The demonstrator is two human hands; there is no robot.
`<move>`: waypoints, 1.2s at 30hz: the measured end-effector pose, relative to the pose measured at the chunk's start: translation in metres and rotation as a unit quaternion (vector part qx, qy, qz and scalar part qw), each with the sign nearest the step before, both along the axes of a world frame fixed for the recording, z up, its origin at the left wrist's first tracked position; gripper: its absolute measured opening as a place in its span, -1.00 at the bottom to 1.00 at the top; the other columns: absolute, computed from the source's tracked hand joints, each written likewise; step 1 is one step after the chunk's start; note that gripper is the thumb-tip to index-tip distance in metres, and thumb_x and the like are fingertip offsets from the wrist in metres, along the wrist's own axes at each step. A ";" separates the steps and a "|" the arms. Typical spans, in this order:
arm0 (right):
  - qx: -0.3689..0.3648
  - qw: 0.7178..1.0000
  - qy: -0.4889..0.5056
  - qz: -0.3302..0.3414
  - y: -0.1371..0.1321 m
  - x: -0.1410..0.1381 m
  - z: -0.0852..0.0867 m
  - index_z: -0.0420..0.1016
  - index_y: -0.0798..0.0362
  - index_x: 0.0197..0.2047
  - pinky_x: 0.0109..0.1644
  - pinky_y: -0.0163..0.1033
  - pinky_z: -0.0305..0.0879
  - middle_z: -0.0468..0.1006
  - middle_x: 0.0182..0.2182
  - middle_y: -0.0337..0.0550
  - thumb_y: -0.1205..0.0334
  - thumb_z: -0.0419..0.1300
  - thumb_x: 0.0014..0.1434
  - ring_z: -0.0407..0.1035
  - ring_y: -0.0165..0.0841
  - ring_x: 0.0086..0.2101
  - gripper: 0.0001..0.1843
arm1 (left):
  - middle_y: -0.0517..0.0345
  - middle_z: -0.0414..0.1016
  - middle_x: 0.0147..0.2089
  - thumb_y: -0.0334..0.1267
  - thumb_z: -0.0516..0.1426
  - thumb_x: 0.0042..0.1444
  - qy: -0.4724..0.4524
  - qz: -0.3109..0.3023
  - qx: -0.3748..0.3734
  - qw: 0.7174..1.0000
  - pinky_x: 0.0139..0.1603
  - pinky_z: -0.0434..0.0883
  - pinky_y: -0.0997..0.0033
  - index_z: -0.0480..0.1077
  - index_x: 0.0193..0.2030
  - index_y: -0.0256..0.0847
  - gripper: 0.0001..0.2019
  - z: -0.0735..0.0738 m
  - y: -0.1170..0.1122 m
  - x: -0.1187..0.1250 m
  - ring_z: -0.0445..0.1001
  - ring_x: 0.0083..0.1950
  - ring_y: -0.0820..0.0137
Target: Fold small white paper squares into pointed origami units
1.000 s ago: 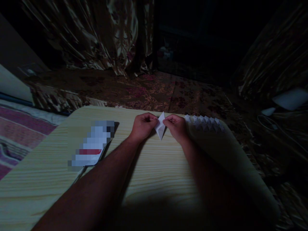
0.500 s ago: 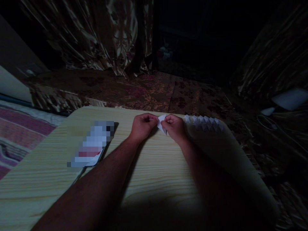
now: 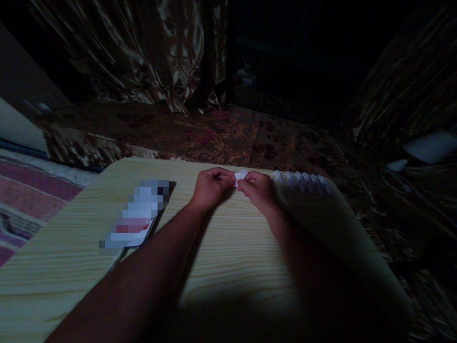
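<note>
A small piece of folded white paper (image 3: 241,176) is held near the far edge of the wooden table (image 3: 228,247). My left hand (image 3: 211,186) pinches its left side between thumb and fingers. On the right side, my right hand (image 3: 260,187) grips it, thumb lying over the front. The fingers cover much of the paper, so its exact folds are hard to see. Just beyond my right hand, several folded white paper pieces (image 3: 303,182) with pointed tips stand in rows at the table's far right corner.
A phone-like flat object (image 3: 141,236), its surface pixelated, lies on the table left of my left forearm. Behind the table is a ledge with patterned cloth (image 3: 200,133) and a curtain (image 3: 178,52). A striped bedcover (image 3: 32,190) is at left; a white cable (image 3: 392,183) at right.
The paper's lower point, which hung below the fingers, has been folded up, and the paper looks smaller now. My right fingers have shifted slightly over it. My left hand has barely moved.
</note>
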State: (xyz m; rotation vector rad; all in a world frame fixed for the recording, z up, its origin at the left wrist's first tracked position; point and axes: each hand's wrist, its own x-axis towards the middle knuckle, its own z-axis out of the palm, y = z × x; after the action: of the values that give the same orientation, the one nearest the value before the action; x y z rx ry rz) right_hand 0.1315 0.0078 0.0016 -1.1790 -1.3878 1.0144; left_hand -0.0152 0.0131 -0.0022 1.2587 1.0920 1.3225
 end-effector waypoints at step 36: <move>0.016 0.999 -0.044 -0.019 0.001 -0.002 -0.005 0.34 0.07 -0.57 -0.58 -0.38 0.03 0.40 -0.67 -0.31 0.14 0.21 -0.07 0.16 -0.51 -0.65 -0.79 | 0.10 0.52 -0.50 -0.14 0.34 -0.24 -0.030 0.009 -0.028 0.999 -0.53 0.33 0.51 0.51 -0.32 -0.32 -0.66 0.000 0.000 0.001 0.41 -0.55 0.46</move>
State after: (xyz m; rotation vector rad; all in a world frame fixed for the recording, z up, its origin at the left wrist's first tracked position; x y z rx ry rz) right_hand 0.1297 0.0090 -0.0037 -1.2353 -1.4402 0.9207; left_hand -0.0138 0.0127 -0.0021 1.1630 1.0944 1.3256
